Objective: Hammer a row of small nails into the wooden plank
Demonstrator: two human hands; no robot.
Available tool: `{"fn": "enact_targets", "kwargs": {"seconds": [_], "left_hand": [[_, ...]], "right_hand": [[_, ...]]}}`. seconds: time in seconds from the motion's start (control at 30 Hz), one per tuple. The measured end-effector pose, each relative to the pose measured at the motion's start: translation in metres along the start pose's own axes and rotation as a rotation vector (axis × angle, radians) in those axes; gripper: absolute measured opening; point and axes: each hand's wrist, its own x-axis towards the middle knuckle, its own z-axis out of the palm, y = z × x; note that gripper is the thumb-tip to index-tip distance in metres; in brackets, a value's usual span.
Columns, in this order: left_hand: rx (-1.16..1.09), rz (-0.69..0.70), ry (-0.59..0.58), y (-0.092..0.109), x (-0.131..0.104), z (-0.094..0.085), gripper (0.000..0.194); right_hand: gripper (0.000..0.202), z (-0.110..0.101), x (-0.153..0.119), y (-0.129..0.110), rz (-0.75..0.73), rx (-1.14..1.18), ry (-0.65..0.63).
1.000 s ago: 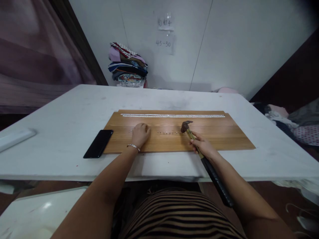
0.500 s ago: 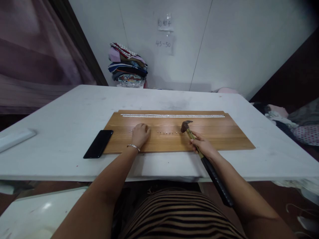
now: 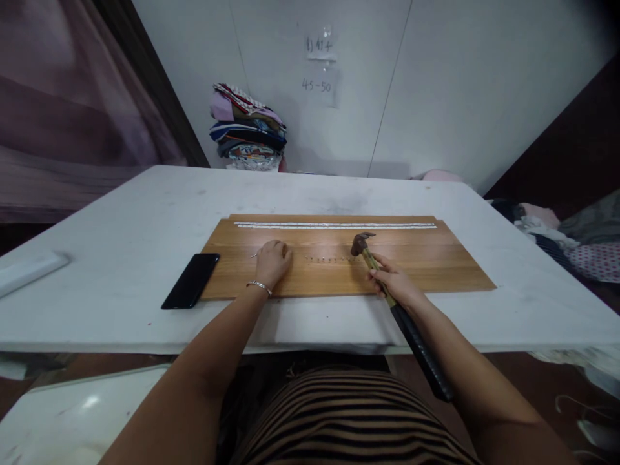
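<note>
My right hand (image 3: pixel 390 279) is wrapped round the hammer (image 3: pixel 380 278), near its head. The claw head hovers over the wooden board (image 3: pixel 450 258), and the black grip extends back along my forearm. My left hand (image 3: pixel 272 261) rests on the left part of the board with its fingers curled. A thin, light nail-like piece (image 3: pixel 254 256) pokes out on its left side; whether the fingers grip it is hidden. Between my hands, several small nails (image 3: pixel 323 259) form a row on the board. Two white ruled strips (image 3: pixel 334 225) run along the board's far side.
A black phone (image 3: pixel 191 280) lies against the board's left edge on the white table (image 3: pixel 121 258). Folded clothes (image 3: pixel 249 129) are stacked at the back by the wall. A white object (image 3: pixel 31 271) sits at far left. More cloth (image 3: pixel 547 223) is at right.
</note>
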Motion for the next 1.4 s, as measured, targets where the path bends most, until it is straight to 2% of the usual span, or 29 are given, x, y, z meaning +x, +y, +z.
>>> {"fn": "enact_targets", "kwargs": {"seconds": [0.2, 0.43, 0.73, 1.03, 1.4], "left_hand": [[-0.001, -0.006, 0.003, 0.0014, -0.0007, -0.0002, 0.022], [-0.004, -0.008, 0.001, 0.0024, -0.001, -0.0021, 0.022], [-0.003, -0.004, -0.001, 0.0011, -0.0003, -0.0009, 0.024], [-0.01, -0.005, 0.009, 0.0002, -0.0005, -0.0002, 0.022], [0.0, -0.006, -0.001, 0.0003, 0.0001, 0.0, 0.022]], "right_hand": [[0.076, 0.0001, 0.0023, 0.0048, 0.008, 0.005, -0.004], [0.075, -0.0028, 0.0002, -0.0012, -0.023, 0.002, -0.005], [0.074, -0.001, 0.0012, 0.0055, 0.017, 0.001, 0.004], [0.074, -0.0024, 0.0009, -0.0003, -0.01, 0.009, -0.009], [0.074, -0.0005, 0.0008, 0.0037, 0.024, 0.012, 0.009]]}}
